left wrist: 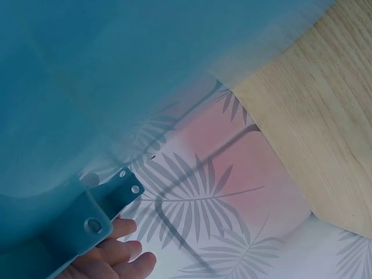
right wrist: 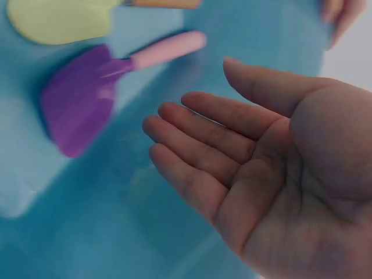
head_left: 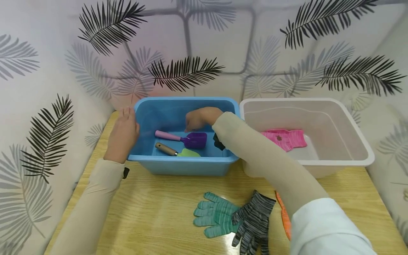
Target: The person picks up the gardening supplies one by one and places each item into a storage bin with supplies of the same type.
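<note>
My left hand holds the left rim of a blue plastic bin; its fingertips show beneath the rim in the left wrist view. Inside the bin, my right hand hovers with nothing in it, palm and fingers extended in the right wrist view. Below it lies a purple shovel with a pink handle. Nearer the bin's front wall is a light green trowel with a wooden handle.
A whitish bin stands to the right, with a pink glove inside. On the wooden table lie a green glove, a dark grey glove overlapping it, and an orange item partly hidden by my right arm.
</note>
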{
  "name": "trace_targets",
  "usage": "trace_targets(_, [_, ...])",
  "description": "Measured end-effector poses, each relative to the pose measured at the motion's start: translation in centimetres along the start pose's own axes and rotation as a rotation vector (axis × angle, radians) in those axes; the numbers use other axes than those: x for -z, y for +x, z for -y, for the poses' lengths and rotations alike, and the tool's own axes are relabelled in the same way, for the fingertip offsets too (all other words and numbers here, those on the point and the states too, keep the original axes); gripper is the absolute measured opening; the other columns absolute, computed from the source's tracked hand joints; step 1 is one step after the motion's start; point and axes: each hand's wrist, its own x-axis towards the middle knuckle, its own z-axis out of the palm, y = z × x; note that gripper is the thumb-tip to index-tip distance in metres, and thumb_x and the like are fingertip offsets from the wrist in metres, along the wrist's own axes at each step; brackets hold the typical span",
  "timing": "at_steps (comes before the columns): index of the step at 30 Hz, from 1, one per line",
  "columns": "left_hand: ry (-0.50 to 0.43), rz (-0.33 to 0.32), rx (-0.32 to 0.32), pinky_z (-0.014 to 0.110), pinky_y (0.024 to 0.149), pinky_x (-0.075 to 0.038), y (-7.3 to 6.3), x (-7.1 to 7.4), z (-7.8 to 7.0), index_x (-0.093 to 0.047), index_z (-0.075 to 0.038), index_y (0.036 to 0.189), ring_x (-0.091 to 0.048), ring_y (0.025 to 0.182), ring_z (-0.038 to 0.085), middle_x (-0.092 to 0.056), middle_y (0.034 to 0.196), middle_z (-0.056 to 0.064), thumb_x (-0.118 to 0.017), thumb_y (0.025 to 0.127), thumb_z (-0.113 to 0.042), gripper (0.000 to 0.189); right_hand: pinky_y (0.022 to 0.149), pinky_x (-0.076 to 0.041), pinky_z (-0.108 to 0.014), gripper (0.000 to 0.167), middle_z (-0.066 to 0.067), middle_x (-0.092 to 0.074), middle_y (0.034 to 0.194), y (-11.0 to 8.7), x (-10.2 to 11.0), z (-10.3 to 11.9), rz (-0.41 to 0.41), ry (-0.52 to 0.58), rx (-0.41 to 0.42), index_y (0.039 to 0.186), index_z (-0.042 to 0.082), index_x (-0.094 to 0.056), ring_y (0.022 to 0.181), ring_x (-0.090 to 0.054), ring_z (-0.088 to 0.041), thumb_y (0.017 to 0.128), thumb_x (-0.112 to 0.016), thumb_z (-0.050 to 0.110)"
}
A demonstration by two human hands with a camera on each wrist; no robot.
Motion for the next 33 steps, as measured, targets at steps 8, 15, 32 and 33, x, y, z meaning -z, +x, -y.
trace_targets(8, [-0.006, -0.044, -0.047, 0.051, 0.105, -0.025, 0.4, 0.3, 0.4, -0.031, 0.020, 0.132, -0.030, 0.126, 0.048, -0.038, 0.131, 0.036, -0.047, 0.090, -0.001, 0.049, 0.097, -0.039, -0.036, 0.042, -0.005, -0.054, 0.125, -6.0, 3.5, 0.1, -0.140, -0.057, 0.089, 0.130, 0.009, -0.054, 0.116, -0.048, -0.020, 0.097, -0.048, 0.033])
trace_targets(15, [-0.013, -0.058, -0.046, 0.051, 0.105, -0.025, 0.1, 0.3, 0.5, -0.033, 0.020, 0.131, -0.030, 0.127, 0.048, -0.038, 0.132, 0.037, -0.047, 0.090, 0.000, 0.048, 0.096, -0.042, -0.040, 0.039, -0.012, -0.058, 0.123, -13.8, 4.5, -3.7, -0.353, -0.048, 0.153, 0.127, 0.003, -0.056, 0.113, -0.053, -0.025, 0.098, -0.047, 0.028])
trace_targets(32, [-0.029, -0.048, -0.060, 0.052, 0.104, -0.026, 0.0, -0.3, -0.2, -0.033, 0.021, 0.131, -0.031, 0.125, 0.050, -0.037, 0.131, 0.038, -0.044, 0.090, 0.000, 0.047, 0.093, -0.028, -0.065, 0.054, -0.032, -0.041, 0.133, -30.0, -4.9, -24.7, -0.811, -0.030, -0.311, 0.140, -0.002, -0.037, 0.117, -0.039, -0.051, 0.102, -0.030, 0.036])
trace_targets(33, [-0.034, -0.048, -0.059, 0.052, 0.104, -0.026, -0.1, -0.2, -0.2, -0.032, 0.021, 0.131, -0.030, 0.126, 0.050, -0.037, 0.132, 0.038, -0.044, 0.090, 0.000, 0.047, 0.094, -0.026, -0.065, 0.055, -0.033, -0.037, 0.135, -30.5, -5.7, -25.9, -0.808, -0.019, -0.337, 0.141, -0.002, -0.034, 0.119, -0.036, -0.052, 0.102, -0.029, 0.037])
